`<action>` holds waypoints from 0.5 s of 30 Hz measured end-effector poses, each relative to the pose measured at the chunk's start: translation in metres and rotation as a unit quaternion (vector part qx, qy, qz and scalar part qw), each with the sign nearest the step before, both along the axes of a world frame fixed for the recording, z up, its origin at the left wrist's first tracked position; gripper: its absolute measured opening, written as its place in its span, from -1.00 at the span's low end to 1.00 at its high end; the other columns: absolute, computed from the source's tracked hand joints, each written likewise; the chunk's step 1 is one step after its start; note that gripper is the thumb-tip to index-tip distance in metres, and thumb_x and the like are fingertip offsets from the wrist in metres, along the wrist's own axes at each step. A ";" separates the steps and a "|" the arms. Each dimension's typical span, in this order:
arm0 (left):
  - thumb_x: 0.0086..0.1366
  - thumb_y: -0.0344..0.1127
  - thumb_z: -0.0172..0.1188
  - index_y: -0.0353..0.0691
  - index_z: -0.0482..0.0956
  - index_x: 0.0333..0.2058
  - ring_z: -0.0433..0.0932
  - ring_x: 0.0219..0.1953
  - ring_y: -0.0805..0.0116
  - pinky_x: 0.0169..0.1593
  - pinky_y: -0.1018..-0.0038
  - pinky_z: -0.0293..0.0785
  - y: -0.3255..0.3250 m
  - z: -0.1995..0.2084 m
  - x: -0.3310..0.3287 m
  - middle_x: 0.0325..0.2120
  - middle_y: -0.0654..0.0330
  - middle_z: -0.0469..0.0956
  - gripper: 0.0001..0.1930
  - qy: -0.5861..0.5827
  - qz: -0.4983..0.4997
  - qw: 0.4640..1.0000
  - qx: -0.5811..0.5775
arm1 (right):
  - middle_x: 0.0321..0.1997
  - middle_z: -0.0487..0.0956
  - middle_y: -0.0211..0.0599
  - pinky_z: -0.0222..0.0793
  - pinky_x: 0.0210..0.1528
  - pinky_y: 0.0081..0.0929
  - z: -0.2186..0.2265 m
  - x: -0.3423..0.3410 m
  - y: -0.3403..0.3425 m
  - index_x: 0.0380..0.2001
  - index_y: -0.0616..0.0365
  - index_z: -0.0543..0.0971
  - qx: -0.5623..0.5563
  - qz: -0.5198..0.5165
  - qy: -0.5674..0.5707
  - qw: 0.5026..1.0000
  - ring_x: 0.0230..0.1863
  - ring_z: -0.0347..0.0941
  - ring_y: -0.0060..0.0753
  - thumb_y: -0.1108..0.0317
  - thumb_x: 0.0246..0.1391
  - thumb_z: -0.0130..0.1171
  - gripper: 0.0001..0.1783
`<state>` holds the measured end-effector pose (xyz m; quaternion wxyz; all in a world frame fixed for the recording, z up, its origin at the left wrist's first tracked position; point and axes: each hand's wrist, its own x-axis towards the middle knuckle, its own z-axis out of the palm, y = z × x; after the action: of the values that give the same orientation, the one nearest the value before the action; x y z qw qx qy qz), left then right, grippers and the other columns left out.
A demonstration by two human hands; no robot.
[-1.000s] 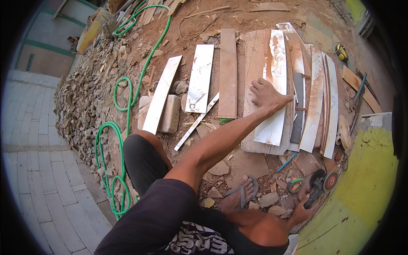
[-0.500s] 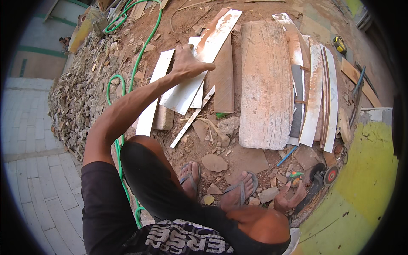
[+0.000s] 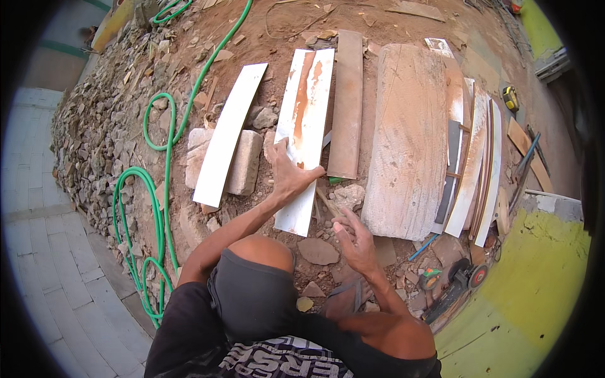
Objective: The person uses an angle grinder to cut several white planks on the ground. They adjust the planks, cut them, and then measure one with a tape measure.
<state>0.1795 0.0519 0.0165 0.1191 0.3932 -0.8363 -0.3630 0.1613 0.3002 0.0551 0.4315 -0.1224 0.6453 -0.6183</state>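
Note:
My left hand spans a long white tile strip with a rust-brown stain down it, thumb on the right edge and fingers at the left. To the right of that strip's near end is my right hand, fingers apart and slightly bent. A thin tan stick lies by its fingertips; I cannot tell whether they touch it. Left of my left hand, a plain white strip rests across a stone block. A brown strip lies just right of the stained one.
A big flat stone slab stands beside more strips on the right. An angle grinder lies at lower right, a yellow-black tape measure farther off. A green hose loops at left beside a rubble heap.
My left hand has brought the stained strip nearer and straightened it, away from the plain white one. My right hand has moved from beside the grinder to near the strip.

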 end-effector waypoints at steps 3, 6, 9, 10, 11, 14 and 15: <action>-0.18 -0.05 0.55 -0.54 0.12 0.29 0.23 0.21 -0.11 0.29 0.07 0.29 0.034 -0.003 -0.006 0.09 -0.18 0.16 0.15 0.028 -0.001 0.998 0.047 | 0.22 0.51 0.10 0.42 0.23 -0.30 -0.027 0.013 -0.015 0.44 0.38 0.14 0.012 -0.001 -0.099 0.995 0.21 0.50 -0.24 0.29 0.29 0.26 -0.20; -0.17 -0.07 0.56 -0.49 0.11 0.29 0.26 0.19 -0.09 0.09 0.16 0.56 0.054 -0.017 -0.010 0.09 -0.14 0.14 0.13 0.027 0.012 0.998 0.063 | 0.22 0.52 0.07 0.41 0.25 -0.32 -0.042 0.027 -0.022 0.45 0.38 0.08 -0.047 -0.007 -0.097 0.994 0.21 0.49 -0.28 0.37 0.29 0.23 -0.19; -0.16 -0.10 0.56 -0.47 0.11 0.30 0.30 0.18 -0.08 0.00 0.24 0.64 0.065 -0.019 -0.019 0.10 -0.14 0.13 0.12 0.033 0.003 0.995 0.094 | 0.15 0.56 0.02 0.41 0.24 -0.37 -0.054 0.030 -0.020 0.38 0.37 0.12 -0.059 -0.079 -0.082 0.992 0.17 0.52 -0.33 0.53 0.26 0.17 -0.30; -0.16 -0.10 0.56 -0.47 0.10 0.31 0.32 0.17 -0.08 0.00 0.24 0.64 0.066 -0.016 -0.021 0.10 -0.14 0.13 0.13 0.023 0.001 0.995 0.097 | 0.14 0.57 0.02 0.41 0.24 -0.38 -0.054 0.029 -0.022 0.36 0.37 0.14 -0.069 -0.098 -0.081 0.989 0.16 0.53 -0.33 0.55 0.26 0.16 -0.33; -0.16 -0.10 0.56 -0.47 0.10 0.31 0.34 0.16 -0.09 0.01 0.25 0.64 0.065 -0.014 -0.023 0.10 -0.14 0.13 0.13 0.014 -0.002 0.995 0.100 | 0.12 0.58 0.02 0.44 0.20 -0.39 -0.053 0.028 -0.022 0.32 0.36 0.19 -0.070 -0.107 -0.075 0.989 0.14 0.54 -0.35 0.58 0.25 0.13 -0.39; -0.16 -0.08 0.55 -0.46 0.08 0.33 0.39 0.12 -0.12 0.08 0.20 0.57 0.062 -0.009 -0.024 0.12 -0.16 0.13 0.16 -0.004 -0.006 0.993 0.120 | 0.12 0.58 0.03 0.45 0.18 -0.39 -0.054 0.029 -0.025 0.32 0.36 0.20 -0.045 -0.119 -0.110 0.986 0.14 0.54 -0.34 0.60 0.24 0.12 -0.38; -0.15 -0.07 0.55 -0.47 0.07 0.34 0.40 0.11 -0.13 0.09 0.19 0.55 0.062 -0.010 -0.024 0.13 -0.17 0.13 0.16 -0.012 -0.012 0.994 0.111 | 0.13 0.57 0.03 0.46 0.18 -0.39 -0.055 0.030 -0.025 0.32 0.36 0.20 -0.041 -0.123 -0.110 0.985 0.15 0.53 -0.33 0.61 0.24 0.12 -0.39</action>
<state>0.1558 0.1138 0.0066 0.0601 0.3985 -0.7969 -0.4500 0.1917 0.2754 -0.0001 0.4150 0.0092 0.5778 -0.7027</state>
